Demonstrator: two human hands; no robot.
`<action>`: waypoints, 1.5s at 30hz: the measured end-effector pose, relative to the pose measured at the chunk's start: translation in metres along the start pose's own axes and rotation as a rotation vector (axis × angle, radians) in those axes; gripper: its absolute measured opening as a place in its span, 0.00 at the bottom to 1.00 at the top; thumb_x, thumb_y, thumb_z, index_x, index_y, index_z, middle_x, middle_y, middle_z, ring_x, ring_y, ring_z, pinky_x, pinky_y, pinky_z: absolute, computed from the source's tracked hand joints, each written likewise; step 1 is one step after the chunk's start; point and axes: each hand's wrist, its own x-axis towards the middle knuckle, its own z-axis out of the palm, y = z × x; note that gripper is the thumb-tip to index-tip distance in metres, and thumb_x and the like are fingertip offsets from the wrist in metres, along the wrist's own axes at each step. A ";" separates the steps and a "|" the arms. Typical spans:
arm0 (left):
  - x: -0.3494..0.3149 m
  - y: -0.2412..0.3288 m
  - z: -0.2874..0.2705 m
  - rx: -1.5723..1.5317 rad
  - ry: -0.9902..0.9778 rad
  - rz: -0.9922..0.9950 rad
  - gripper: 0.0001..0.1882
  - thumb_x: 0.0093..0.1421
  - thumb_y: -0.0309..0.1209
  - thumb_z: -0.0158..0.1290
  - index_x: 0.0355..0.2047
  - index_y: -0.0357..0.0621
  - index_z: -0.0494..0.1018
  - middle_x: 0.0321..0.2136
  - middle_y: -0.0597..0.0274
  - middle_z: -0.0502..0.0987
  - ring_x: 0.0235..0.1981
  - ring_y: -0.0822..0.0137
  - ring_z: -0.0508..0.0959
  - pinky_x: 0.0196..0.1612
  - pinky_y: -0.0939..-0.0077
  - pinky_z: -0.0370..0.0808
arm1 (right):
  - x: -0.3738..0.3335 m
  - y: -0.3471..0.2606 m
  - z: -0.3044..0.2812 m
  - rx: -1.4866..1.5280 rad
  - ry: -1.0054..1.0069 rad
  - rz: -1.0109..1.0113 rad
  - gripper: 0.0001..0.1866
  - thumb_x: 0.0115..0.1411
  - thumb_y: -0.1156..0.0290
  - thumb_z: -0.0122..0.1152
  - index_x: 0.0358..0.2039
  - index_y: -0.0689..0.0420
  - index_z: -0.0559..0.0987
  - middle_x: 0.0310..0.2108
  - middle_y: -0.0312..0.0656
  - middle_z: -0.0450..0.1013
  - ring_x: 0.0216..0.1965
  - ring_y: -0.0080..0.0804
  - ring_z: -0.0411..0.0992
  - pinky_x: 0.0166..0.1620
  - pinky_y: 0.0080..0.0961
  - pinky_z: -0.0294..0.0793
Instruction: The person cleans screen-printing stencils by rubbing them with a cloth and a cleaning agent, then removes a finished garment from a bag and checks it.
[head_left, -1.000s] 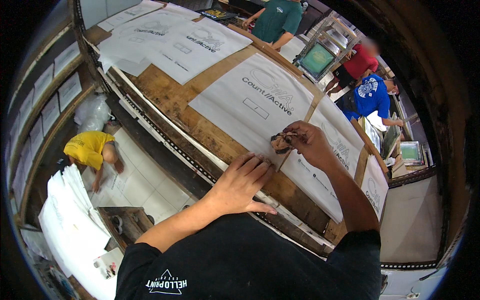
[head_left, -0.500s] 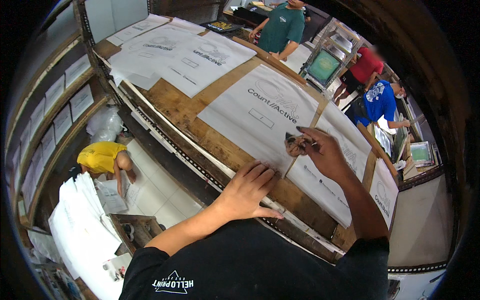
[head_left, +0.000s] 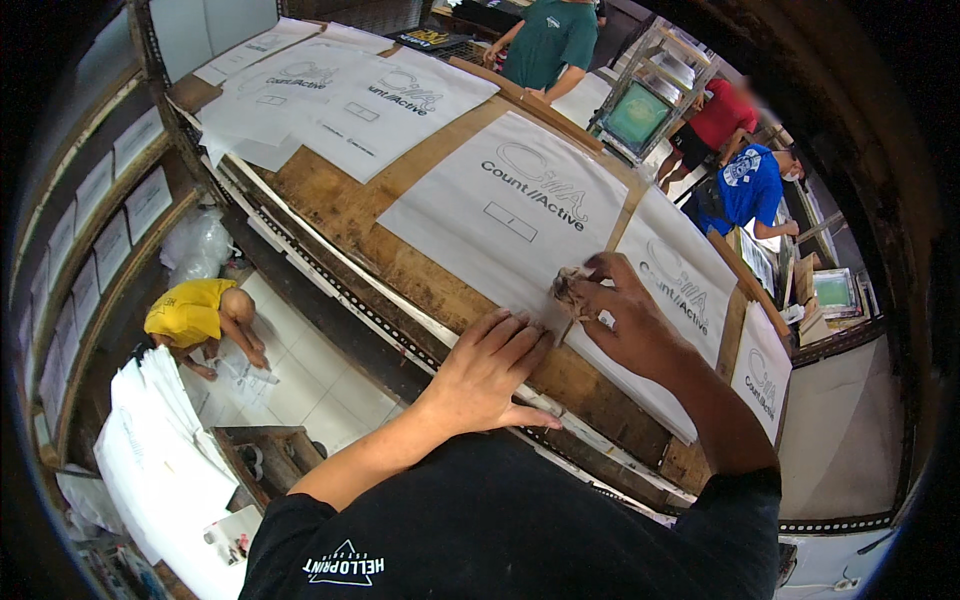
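A large white printed sheet [head_left: 440,205] lies on the brown wooden tabletop [head_left: 340,205]. My left hand [head_left: 490,370] rests on its near right corner, palm down, thumb spread toward the table's near edge. Beside it, my right hand [head_left: 630,325] grips a crumpled, stained rag [head_left: 568,288] between its fingers, low over the right edge of that sheet. Whether the rag presses on the surface is hard to see. Under my right forearm runs another printed sheet [head_left: 650,235], partly hidden by the hand.
More printed sheets [head_left: 335,130] lie at the table's far left. A person in yellow [head_left: 195,315] crouches on the floor at left, near a white stack [head_left: 150,430]. Across the table are people in green [head_left: 550,45], red [head_left: 720,120] and blue [head_left: 745,185].
My right hand has brought the rag down and left, closer to my left hand, which keeps its place. The crouching person's head and arms have shifted. The whole view has tilted slightly.
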 end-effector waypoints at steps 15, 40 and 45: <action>-0.006 -0.003 0.001 0.039 0.024 0.037 0.47 0.52 0.71 0.52 0.49 0.33 0.75 0.47 0.54 0.74 0.54 0.53 0.71 0.65 0.56 0.63 | 0.075 0.007 0.047 0.058 0.054 -0.232 0.15 0.57 0.78 0.64 0.47 0.59 0.81 0.39 0.47 0.78 0.41 0.46 0.76 0.44 0.39 0.76; -0.006 -0.005 0.003 0.053 0.009 0.052 0.48 0.48 0.71 0.56 0.53 0.38 0.73 0.51 0.52 0.73 0.56 0.53 0.71 0.65 0.53 0.63 | 0.094 0.024 0.007 0.271 -0.032 0.054 0.14 0.59 0.80 0.65 0.47 0.62 0.82 0.43 0.45 0.81 0.45 0.27 0.79 0.48 0.25 0.78; -0.003 -0.005 0.001 0.029 -0.002 0.082 0.48 0.51 0.72 0.52 0.50 0.35 0.74 0.49 0.51 0.73 0.55 0.53 0.71 0.66 0.54 0.63 | 0.009 0.038 0.009 0.260 0.104 0.111 0.18 0.55 0.82 0.67 0.48 0.60 0.82 0.45 0.47 0.80 0.47 0.37 0.80 0.50 0.30 0.79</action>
